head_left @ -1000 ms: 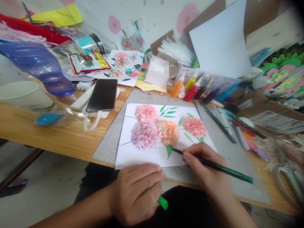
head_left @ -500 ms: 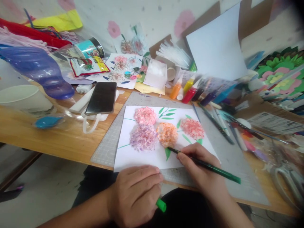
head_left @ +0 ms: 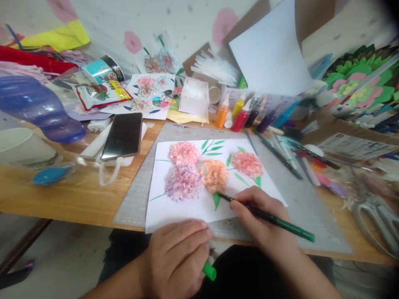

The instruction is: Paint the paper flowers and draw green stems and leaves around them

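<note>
My right hand [head_left: 263, 218] grips a green marker [head_left: 280, 223] whose tip rests on a green leaf [head_left: 216, 199] drawn under the orange paper flower [head_left: 213, 175]. The leaf is on a white sheet [head_left: 183, 209] that also carries pink, purple and red tufted flowers. My left hand [head_left: 176, 257] is closed around the green marker cap [head_left: 209, 271] at the sheet's near edge, below the table's front. The sheet lies on a grey cutting mat [head_left: 299, 207].
A dark phone [head_left: 122, 136] lies left of the mat. Paint bottles [head_left: 232, 116], pens [head_left: 280, 153] and scissors [head_left: 377, 220] crowd the back and right. A blue plastic bottle [head_left: 37, 106] and a white cup [head_left: 18, 145] sit at the left.
The marker tip has shifted slightly up along the leaf toward the orange flower. The view has swung a little to the right and down; my left hand has stayed in place.
</note>
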The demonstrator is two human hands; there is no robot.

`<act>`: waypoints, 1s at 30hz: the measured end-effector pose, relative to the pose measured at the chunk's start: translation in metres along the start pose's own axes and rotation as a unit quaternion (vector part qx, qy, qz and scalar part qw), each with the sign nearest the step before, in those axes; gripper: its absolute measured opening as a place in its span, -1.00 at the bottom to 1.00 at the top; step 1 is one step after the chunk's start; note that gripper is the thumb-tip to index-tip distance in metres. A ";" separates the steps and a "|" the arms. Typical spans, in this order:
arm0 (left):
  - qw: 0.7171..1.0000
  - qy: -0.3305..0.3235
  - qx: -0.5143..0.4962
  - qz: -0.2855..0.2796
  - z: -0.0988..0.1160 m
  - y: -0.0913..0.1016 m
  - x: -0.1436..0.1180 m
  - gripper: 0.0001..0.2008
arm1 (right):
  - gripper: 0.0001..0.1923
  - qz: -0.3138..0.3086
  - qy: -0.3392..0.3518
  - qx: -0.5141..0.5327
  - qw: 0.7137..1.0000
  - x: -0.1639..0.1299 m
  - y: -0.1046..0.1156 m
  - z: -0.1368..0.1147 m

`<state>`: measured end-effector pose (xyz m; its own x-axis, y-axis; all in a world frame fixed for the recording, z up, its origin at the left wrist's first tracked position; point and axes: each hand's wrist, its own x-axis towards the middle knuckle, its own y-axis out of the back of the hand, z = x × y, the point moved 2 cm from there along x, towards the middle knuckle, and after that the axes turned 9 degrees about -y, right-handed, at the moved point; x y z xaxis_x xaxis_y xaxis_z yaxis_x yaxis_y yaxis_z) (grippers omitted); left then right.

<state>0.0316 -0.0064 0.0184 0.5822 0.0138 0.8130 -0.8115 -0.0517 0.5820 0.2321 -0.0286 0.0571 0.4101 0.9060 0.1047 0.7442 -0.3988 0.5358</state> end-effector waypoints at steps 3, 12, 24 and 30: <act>1.000 0.003 -0.006 -0.004 0.000 0.000 0.000 -0.74 | -0.86 0.009 -0.004 0.000 1.000 0.001 0.001 0.001; 0.999 0.017 -0.019 -0.031 -0.002 0.003 0.003 -0.75 | -0.92 0.117 0.002 0.355 0.927 0.005 0.015 0.020; 0.988 0.060 0.086 -0.117 0.005 0.046 0.008 -0.85 | -0.79 0.150 0.240 -0.171 0.944 -0.014 0.073 0.052; 0.952 0.112 0.229 -0.167 -0.005 0.079 -0.010 -0.83 | -0.76 0.134 0.340 -0.263 0.893 -0.029 0.069 0.058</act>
<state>-0.0390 -0.0059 0.0564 0.7370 0.3169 0.5970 -0.4453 -0.4367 0.7816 0.3017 -0.0910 0.0418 -0.0109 0.7360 0.6768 0.2441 -0.6545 0.7156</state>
